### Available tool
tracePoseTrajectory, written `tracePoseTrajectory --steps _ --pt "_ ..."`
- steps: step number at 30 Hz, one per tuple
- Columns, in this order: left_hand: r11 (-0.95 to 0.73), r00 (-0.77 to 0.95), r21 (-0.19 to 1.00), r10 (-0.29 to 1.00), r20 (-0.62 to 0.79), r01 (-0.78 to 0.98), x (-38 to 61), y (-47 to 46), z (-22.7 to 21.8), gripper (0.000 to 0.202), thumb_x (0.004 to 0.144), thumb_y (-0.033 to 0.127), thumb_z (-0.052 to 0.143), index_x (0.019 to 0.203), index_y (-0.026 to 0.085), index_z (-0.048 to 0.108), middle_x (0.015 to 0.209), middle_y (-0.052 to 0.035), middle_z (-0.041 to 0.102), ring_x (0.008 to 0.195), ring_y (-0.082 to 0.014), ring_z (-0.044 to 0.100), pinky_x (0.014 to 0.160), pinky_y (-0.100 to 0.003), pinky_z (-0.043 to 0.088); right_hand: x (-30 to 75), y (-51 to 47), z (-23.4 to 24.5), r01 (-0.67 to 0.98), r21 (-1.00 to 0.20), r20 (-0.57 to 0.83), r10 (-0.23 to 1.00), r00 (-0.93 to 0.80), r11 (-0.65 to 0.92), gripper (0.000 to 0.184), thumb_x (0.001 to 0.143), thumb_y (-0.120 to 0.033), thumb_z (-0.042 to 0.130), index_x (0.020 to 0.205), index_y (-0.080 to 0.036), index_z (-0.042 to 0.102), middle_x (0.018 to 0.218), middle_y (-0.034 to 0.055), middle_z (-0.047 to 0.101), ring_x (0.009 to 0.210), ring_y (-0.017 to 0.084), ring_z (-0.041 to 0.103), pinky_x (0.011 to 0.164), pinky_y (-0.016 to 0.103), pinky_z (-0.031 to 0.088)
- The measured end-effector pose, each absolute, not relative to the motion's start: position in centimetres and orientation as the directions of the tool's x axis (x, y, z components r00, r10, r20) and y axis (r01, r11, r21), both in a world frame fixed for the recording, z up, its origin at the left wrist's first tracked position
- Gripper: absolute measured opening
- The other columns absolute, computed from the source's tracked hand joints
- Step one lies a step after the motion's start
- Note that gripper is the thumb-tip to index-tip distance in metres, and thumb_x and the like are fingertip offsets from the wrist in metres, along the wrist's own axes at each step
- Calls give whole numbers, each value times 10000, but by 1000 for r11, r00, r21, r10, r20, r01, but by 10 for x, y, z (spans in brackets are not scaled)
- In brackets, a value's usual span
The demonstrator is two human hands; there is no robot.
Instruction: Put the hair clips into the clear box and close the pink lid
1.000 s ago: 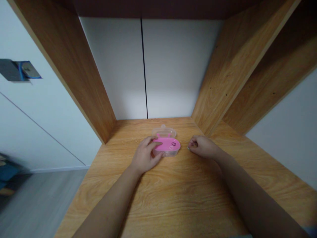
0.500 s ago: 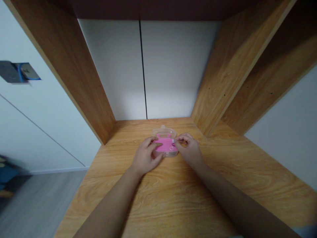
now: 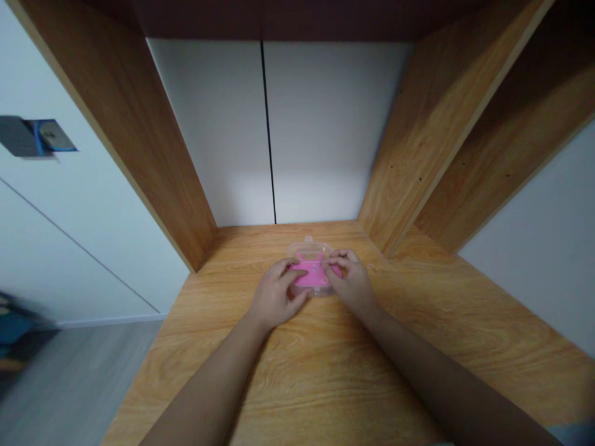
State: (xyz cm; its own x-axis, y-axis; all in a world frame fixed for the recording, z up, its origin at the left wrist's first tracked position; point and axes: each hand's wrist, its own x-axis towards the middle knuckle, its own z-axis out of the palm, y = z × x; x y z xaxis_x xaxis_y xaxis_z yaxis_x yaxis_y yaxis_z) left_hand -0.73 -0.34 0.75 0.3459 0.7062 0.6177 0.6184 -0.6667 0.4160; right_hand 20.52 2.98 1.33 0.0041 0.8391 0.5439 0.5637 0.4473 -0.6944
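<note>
A small clear plastic box sits on the wooden surface with its clear lid tipped back. Inside lies a pink tray, which has two pink prongs at its far edge. Around the box's left end, my left hand is closed, its fingers over the pink tray and its thumb at the near side. My right hand is over the right part of the tray, thumb and forefinger pinched together. Whatever is between those fingertips is too small to make out.
The wooden tabletop runs into a recess between a left wooden panel and a right wooden panel. A white back wall closes the recess. An opened wall socket box is at the far left.
My right hand's fingertips have moved slightly left over the pink tray. The small dark loop seen by them earlier no longer shows. The box has shifted slightly right.
</note>
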Motion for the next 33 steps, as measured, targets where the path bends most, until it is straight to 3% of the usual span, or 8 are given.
tracePoseTrajectory --steps 4,7,10,13,16,23,29,33 --pt "-669 343 408 700 627 621 -8 -4 9 330 851 347 686 1154 219 667 1293 -137 584 1197 -292 580 1026 -478 508 229 40 22 601 -665 602 795 79 444 205 873 -324 594 860 -193 751 946 81 648 931 232 635 878 374 505" --pt "-670 344 407 700 626 621 -10 -4 9 327 854 346 683 1154 218 668 1295 -139 580 1208 -295 575 1031 -478 506 265 53 29 764 -549 624 774 104 340 280 907 -306 514 975 -165 747 973 107 684 941 245 647 886 370 494" --pt "-670 344 411 700 626 618 -11 -3 9 327 855 347 683 1154 213 669 1290 -139 580 1212 -290 573 1036 -475 503 302 63 35 946 -278 456 890 -20 164 293 895 -294 519 1037 -161 738 1038 146 710 972 277 658 881 375 478" --pt "-672 343 414 699 627 614 -12 -3 9 323 857 349 683 1149 211 670 1286 -139 581 1211 -285 573 1035 -469 505 321 66 37 983 -182 241 969 62 -17 256 880 -278 515 923 -177 746 982 148 736 888 277 687 756 345 480" --pt "-672 338 417 699 630 612 -13 -4 10 323 858 348 683 1151 212 668 1277 -137 585 1202 -283 577 1024 -466 512 324 66 34 983 -151 109 987 118 -100 240 866 -326 545 843 -188 740 892 140 747 819 269 699 685 323 463" --pt "-670 334 420 700 631 612 -12 -3 10 323 857 350 684 1148 212 670 1278 -136 587 1202 -281 583 1026 -462 516 322 70 24 985 -116 5 992 128 -127 273 878 -339 512 833 -167 720 926 179 740 828 292 703 668 339 456" --pt "-673 333 418 697 635 610 -13 -3 8 324 858 350 678 1156 224 672 1281 -132 588 1204 -285 586 1025 -471 517 321 72 22 983 -172 11 997 73 -70 295 903 -320 493 743 -162 686 844 156 731 761 251 684 621 302 418" --pt "-678 335 409 689 642 611 -13 -3 9 328 849 352 688 1148 218 674 1273 -136 593 1196 -285 590 1013 -464 523 313 74 22 970 -241 82 996 45 -24 289 937 -337 465 848 -171 684 925 123 739 830 217 678 642 268 411"
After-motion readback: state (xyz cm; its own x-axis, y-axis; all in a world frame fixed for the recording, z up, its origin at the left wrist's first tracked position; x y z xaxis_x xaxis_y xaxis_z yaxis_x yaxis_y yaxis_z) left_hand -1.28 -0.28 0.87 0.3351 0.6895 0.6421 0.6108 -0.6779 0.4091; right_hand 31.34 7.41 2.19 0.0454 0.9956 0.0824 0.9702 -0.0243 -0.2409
